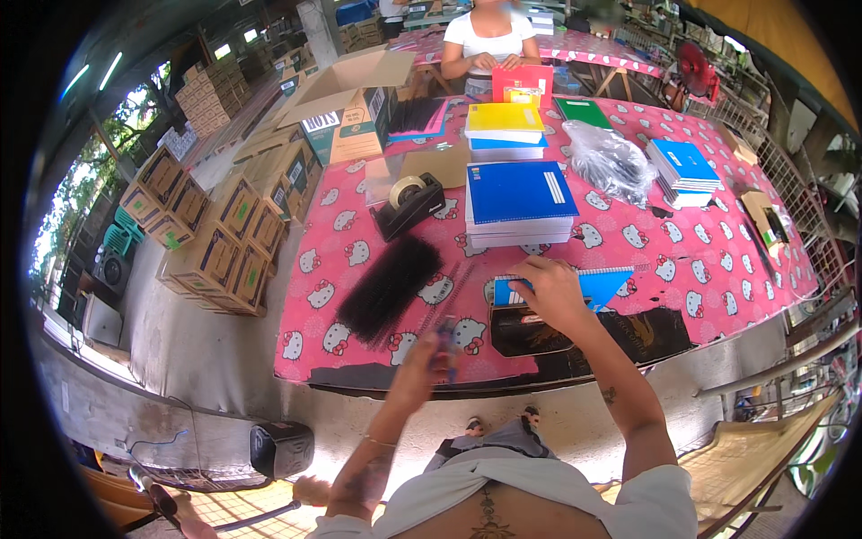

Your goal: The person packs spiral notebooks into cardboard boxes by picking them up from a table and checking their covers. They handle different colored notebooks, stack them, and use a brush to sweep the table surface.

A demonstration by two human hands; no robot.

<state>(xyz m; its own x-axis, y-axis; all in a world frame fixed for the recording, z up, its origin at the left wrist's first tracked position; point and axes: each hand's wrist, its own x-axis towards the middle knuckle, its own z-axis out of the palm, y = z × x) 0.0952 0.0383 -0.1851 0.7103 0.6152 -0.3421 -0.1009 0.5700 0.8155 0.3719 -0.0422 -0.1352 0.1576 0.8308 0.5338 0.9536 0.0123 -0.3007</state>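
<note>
My left hand [417, 370] is closed around a small blue object [444, 352], too blurred to name, at the table's near edge. My right hand [549, 289] holds down a blue notebook [603, 289] whose long edge carries a spiral wire. The notebook lies at a slant, by a dark board [584, 337] with a gold pattern. Left of it, a bundle of black binding coils [391, 287] rests on the cloth, with a loose coil [453, 292] beside it. Beyond my right hand stands a stack of blue-covered notebooks [521, 193].
A black tape dispenser [411, 207] sits behind the coils. Farther back are yellow-topped notebooks [505, 119], a clear plastic bag [611, 162], another blue stack [684, 166] and an open carton [350, 121]. Across the table a person [489, 45] holds a red notebook. Cartons [220, 260] stand left.
</note>
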